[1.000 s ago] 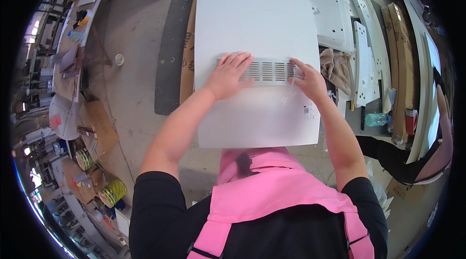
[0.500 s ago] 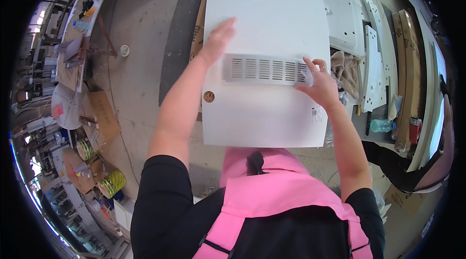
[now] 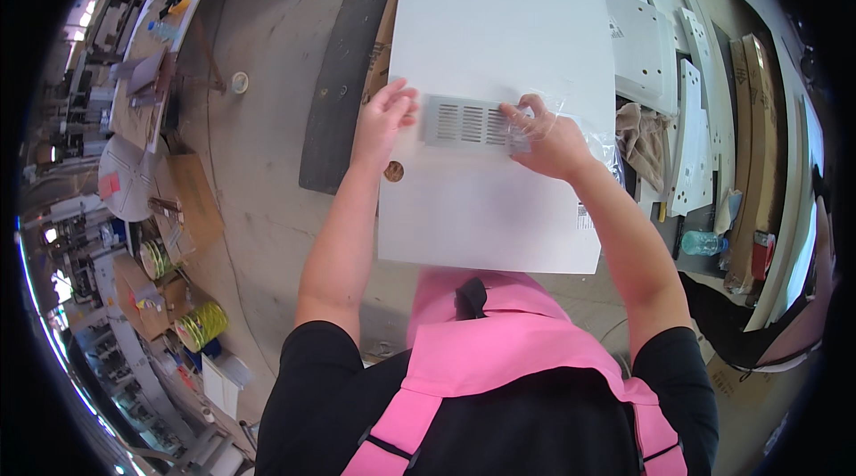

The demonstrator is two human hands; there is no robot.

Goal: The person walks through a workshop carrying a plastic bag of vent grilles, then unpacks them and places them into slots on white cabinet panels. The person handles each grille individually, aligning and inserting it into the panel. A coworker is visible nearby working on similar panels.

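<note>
A white panel (image 3: 486, 226) lies flat before me. Over its middle is a silver-grey vent grille (image 3: 459, 122) with rows of slots, its right part hidden by my right hand (image 3: 548, 137). Crumpled clear plastic film (image 3: 548, 104) is bunched about that hand, whose fingers and thumb close across the grille from both long edges. Just off the grille's left end, my left hand (image 3: 388, 115) holds nothing, its fingers loosely bent and apart. Below it, near the panel's left edge, is a round hole (image 3: 393, 172).
Right of the panel lie a brown cloth (image 3: 642, 144), several white drilled boards (image 3: 691, 137), a clear bottle (image 3: 703, 243) and long cardboard boxes (image 3: 758, 137). A dark board edge (image 3: 334, 119) runs along the left. Farther left are a cluttered bench (image 3: 134, 119) and a roll of yellow-green tape (image 3: 201, 326).
My right hand has moved left along the grille, and clear film now bunches around it. My left hand has come down toward me, off the panel's upper part to beside the grille's end.
</note>
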